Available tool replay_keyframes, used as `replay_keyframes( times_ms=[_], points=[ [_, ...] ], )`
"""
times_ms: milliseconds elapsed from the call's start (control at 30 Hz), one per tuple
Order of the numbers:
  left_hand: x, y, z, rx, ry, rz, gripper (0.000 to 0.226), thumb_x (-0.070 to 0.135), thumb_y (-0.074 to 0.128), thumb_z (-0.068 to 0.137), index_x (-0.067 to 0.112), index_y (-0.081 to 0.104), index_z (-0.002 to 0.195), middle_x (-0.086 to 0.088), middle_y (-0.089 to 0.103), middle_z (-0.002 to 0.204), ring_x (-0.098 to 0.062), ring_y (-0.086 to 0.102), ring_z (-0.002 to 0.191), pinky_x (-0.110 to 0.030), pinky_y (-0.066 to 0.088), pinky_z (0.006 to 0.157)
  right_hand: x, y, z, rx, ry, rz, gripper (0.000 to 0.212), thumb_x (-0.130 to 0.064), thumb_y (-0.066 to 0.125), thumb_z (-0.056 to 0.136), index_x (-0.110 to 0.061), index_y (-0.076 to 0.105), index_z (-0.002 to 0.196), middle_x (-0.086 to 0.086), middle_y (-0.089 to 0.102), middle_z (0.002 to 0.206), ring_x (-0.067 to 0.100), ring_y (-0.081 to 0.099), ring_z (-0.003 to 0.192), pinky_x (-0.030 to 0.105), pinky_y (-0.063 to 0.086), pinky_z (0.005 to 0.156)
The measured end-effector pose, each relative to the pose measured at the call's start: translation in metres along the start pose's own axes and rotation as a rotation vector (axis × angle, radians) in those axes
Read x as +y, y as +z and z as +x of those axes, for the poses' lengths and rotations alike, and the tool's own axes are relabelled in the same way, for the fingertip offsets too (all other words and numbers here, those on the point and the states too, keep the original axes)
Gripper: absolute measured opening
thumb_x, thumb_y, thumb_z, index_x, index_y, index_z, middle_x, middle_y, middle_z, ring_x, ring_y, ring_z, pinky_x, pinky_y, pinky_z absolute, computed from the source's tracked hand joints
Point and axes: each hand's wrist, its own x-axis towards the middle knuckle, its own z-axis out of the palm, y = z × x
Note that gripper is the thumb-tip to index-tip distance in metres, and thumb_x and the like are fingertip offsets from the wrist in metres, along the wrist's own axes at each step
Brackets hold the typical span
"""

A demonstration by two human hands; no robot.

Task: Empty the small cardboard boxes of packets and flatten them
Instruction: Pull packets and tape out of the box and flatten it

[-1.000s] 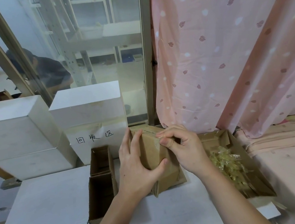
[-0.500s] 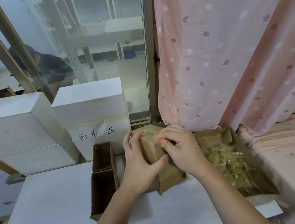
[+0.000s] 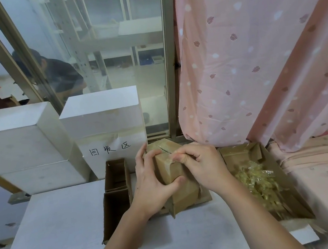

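Note:
A small brown cardboard box (image 3: 182,192), taped shut, stands tilted at the middle of the white table (image 3: 64,227). My left hand (image 3: 150,185) grips its left side with the thumb across the front. My right hand (image 3: 200,165) pinches the clear tape at the box's top edge. Flattened cardboard (image 3: 205,196) lies under the box. To the right, an open cardboard tray (image 3: 294,197) holds several clear packets (image 3: 255,183) of yellowish contents.
Two empty open brown boxes (image 3: 116,193) stand end to end left of my hands. White boxes (image 3: 29,148), one with a handwritten label (image 3: 109,150), line the table's back. A pink curtain (image 3: 253,52) hangs at right; a person crouches behind the glass (image 3: 59,74).
My right hand's fingers have shifted slightly along the tape at the top of the box. The left hand keeps its hold. The view has drifted a little.

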Motion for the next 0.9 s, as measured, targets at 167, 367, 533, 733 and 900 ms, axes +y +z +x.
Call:
replay_keyframes(
  times_ms=[167, 367, 533, 733, 900],
  points=[
    [-0.007, -0.006, 0.007, 0.005, 0.020, -0.036, 0.083, 0.065, 0.082, 0.064, 0.051, 0.040, 0.134, 0.026, 0.007, 0.162, -0.003, 0.024, 0.150, -0.029, 0.028, 0.116, -0.010, -0.002, 0.003, -0.056, 0.081, 0.102, 0.011, -0.031, 0.073, 0.093, -0.038, 0.079, 0.099, -0.004, 0.071, 0.096, 0.009, 0.063, 0.096, 0.026, 0.049, 0.087],
    [-0.012, -0.011, 0.008, -0.032, 0.045, -0.066, 0.083, 0.072, 0.082, 0.065, 0.057, 0.037, 0.134, 0.027, 0.006, 0.163, 0.012, 0.018, 0.148, -0.018, 0.025, 0.111, -0.014, -0.012, 0.004, -0.296, 0.039, 0.102, 0.039, -0.030, 0.077, 0.089, -0.047, 0.069, 0.124, -0.015, 0.065, 0.124, 0.004, 0.053, 0.123, 0.020, 0.040, 0.107],
    [-0.015, -0.012, 0.009, -0.049, 0.018, -0.092, 0.085, 0.078, 0.079, 0.065, 0.054, 0.038, 0.135, 0.025, 0.010, 0.162, 0.022, 0.018, 0.142, -0.016, 0.027, 0.110, -0.011, -0.012, 0.007, -0.367, -0.023, -0.006, 0.043, -0.031, 0.078, 0.088, -0.043, 0.068, 0.128, -0.031, 0.055, 0.137, 0.004, 0.042, 0.137, 0.026, 0.031, 0.115],
    [-0.013, -0.011, 0.013, -0.056, -0.021, -0.122, 0.084, 0.065, 0.079, 0.064, 0.042, 0.043, 0.136, 0.016, 0.016, 0.161, 0.033, 0.015, 0.132, 0.007, 0.022, 0.098, -0.003, 0.010, 0.007, -0.014, -0.060, -0.074, 0.020, -0.020, 0.066, 0.098, -0.036, 0.078, 0.102, -0.020, 0.073, 0.099, 0.006, 0.064, 0.102, 0.025, 0.048, 0.089],
    [-0.018, -0.011, 0.013, -0.068, -0.033, -0.165, 0.081, 0.065, 0.078, 0.065, 0.048, 0.041, 0.134, 0.016, 0.018, 0.161, 0.028, 0.019, 0.136, -0.019, 0.031, 0.110, -0.002, 0.015, 0.009, 0.102, -0.175, -0.202, 0.018, -0.028, 0.055, 0.100, -0.026, 0.073, 0.100, -0.011, 0.074, 0.091, 0.011, 0.067, 0.084, 0.037, 0.053, 0.074]
  ],
)
